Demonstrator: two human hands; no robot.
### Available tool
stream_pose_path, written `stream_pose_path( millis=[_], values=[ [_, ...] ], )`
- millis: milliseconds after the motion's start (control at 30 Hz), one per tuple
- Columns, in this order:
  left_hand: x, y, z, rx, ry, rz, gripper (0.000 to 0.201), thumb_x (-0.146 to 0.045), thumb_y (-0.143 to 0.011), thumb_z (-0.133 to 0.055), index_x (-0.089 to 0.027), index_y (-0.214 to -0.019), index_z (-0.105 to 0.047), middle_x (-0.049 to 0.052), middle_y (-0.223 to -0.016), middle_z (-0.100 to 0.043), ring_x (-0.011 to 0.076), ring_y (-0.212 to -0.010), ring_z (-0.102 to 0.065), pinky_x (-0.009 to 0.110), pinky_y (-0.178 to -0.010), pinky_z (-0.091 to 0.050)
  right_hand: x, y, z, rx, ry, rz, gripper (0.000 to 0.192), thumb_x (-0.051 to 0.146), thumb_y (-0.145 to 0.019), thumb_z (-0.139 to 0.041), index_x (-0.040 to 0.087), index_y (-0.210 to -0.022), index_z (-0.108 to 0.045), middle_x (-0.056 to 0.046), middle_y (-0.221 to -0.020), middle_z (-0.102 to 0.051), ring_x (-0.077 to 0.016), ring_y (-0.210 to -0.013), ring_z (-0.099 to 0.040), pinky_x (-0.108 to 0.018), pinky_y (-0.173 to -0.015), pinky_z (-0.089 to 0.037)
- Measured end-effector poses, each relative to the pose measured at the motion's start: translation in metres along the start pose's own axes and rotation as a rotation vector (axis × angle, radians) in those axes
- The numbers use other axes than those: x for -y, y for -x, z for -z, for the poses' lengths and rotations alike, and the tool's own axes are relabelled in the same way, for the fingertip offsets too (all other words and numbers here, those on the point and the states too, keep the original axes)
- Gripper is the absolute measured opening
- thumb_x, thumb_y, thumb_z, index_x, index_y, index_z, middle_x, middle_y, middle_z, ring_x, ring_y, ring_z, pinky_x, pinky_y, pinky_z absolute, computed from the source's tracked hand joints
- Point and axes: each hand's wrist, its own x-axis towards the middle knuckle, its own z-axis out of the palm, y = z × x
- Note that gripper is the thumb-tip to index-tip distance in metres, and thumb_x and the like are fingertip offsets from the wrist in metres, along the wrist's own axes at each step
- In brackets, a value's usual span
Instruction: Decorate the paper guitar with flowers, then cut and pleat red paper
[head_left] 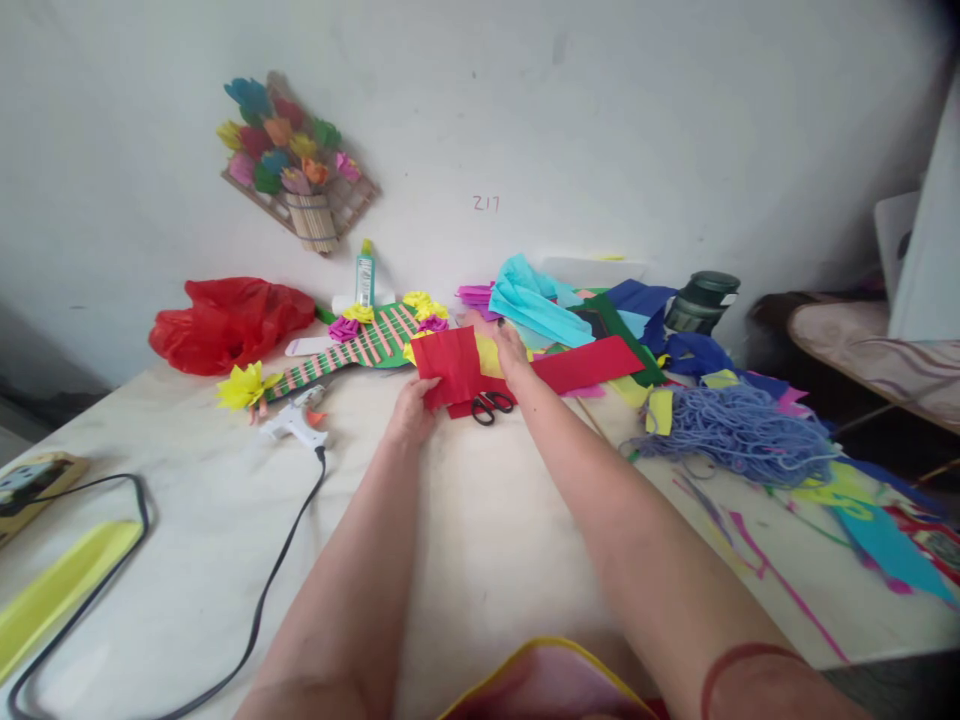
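Observation:
My left hand (pixel 410 410) pinches the lower left corner of a red paper sheet (pixel 448 365), lifting it off the table. My right hand (pixel 511 352) reaches further back and rests on the pile of coloured papers beside a yellow sheet (pixel 489 355); its fingers are partly hidden by the red sheet. Black-handled scissors (pixel 491 405) lie on the table between my two hands, just below the red sheet. A long red paper strip (pixel 589 364) stretches to the right of my right hand.
A glue gun (pixel 298 419) with a black cord (pixel 277 570) lies left. Behind it are a striped green craft piece with paper flowers (pixel 360 345), a glue bottle (pixel 365 273) and a red bag (pixel 225 322). Blue yarn (pixel 739 435), a dark jar (pixel 701 300) and paper scraps crowd the right.

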Motion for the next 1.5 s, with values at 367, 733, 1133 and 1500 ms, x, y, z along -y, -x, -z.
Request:
stream_pose_path(
  millis=[367,733,1133,1500],
  values=[
    [0.001,0.001,0.003,0.056,-0.065,0.009,0.020,-0.012,-0.062,-0.056,-0.012,-0.081,-0.059,0.005,-0.072,-0.068,0.0166,-0.064,-0.064,0.028,-0.061,-0.054,-0.005,0.062,0.014,0.170,-0.233,-0.044,0.029,0.041,-0.057,-0.072,0.018,-0.055,-0.054,0.007,-0.045,-0.051,-0.0096,-0.045,-0.048,-0.020,-0.044,-0.037],
    [0.000,0.006,0.004,0.093,-0.119,-0.025,0.027,-0.023,-0.062,-0.070,-0.009,-0.085,-0.064,0.012,-0.081,-0.070,0.0222,-0.077,-0.066,0.031,-0.071,-0.053,-0.005,0.078,0.027,0.208,-0.372,-0.158,0.023,0.031,-0.053,-0.071,0.018,-0.055,-0.053,0.004,-0.046,-0.057,-0.0122,-0.041,-0.053,-0.021,-0.038,-0.039],
    [0.005,0.002,0.012,0.108,-0.198,-0.112,0.035,-0.037,-0.061,-0.074,-0.010,-0.081,-0.066,0.010,-0.078,-0.070,0.0209,-0.073,-0.066,0.029,-0.067,-0.052,-0.012,0.077,0.027,0.128,-0.401,-0.228,0.019,0.023,-0.056,-0.071,0.018,-0.059,-0.053,0.004,-0.046,-0.059,-0.0128,-0.039,-0.054,-0.021,-0.033,-0.038],
    [0.005,0.001,0.012,0.069,-0.239,-0.098,0.038,-0.041,-0.059,-0.074,-0.010,-0.079,-0.066,0.009,-0.073,-0.069,0.0202,-0.072,-0.065,0.028,-0.065,-0.050,-0.014,0.075,0.027,0.112,-0.408,-0.211,0.014,0.023,-0.055,-0.067,0.018,-0.057,-0.055,0.004,-0.045,-0.058,-0.0127,-0.039,-0.053,-0.022,-0.035,-0.038]
  ],
)
